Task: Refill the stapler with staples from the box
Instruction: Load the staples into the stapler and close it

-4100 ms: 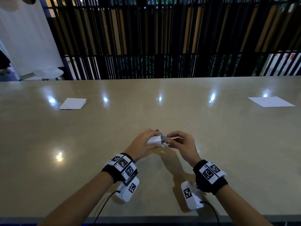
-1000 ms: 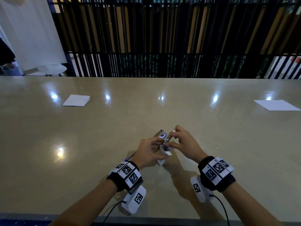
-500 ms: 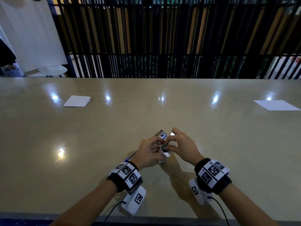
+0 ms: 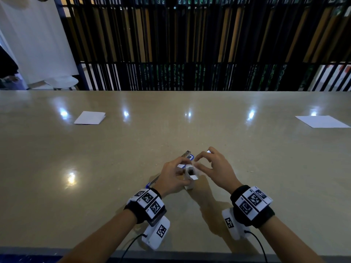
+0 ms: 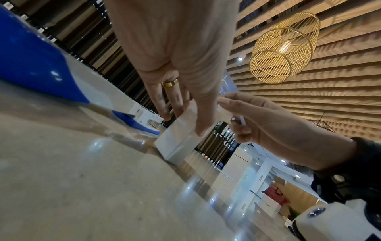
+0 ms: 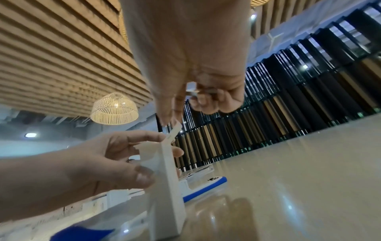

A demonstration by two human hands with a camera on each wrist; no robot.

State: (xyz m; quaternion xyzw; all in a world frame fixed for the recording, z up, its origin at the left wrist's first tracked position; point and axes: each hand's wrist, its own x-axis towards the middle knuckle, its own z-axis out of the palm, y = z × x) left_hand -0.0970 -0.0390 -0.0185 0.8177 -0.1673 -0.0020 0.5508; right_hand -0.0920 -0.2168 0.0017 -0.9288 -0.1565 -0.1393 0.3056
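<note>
A small white staple box (image 4: 190, 184) stands upright on the table with its top open. My left hand (image 4: 182, 168) grips its sides; in the left wrist view the thumb presses the box (image 5: 179, 138). My right hand (image 4: 197, 164) touches the box's top flap (image 6: 174, 130) with thumb and forefinger, while its curled fingers hold a silver staple strip (image 4: 208, 151) (image 6: 191, 93) (image 5: 242, 120). The blue and white stapler (image 4: 187, 154) (image 6: 202, 184) lies swung open flat on the table behind my left hand, partly hidden by it.
On the beige table (image 4: 190, 130) a folded white paper (image 4: 89, 118) lies far left and a white sheet (image 4: 321, 121) far right. The table's front edge (image 4: 57, 250) runs just below my forearms. Dark slats stand beyond the far edge.
Earlier both hands held the box in the air with a strip coming out. Now the box stands on the table, and my right hand with the strip has come down to its flap.
</note>
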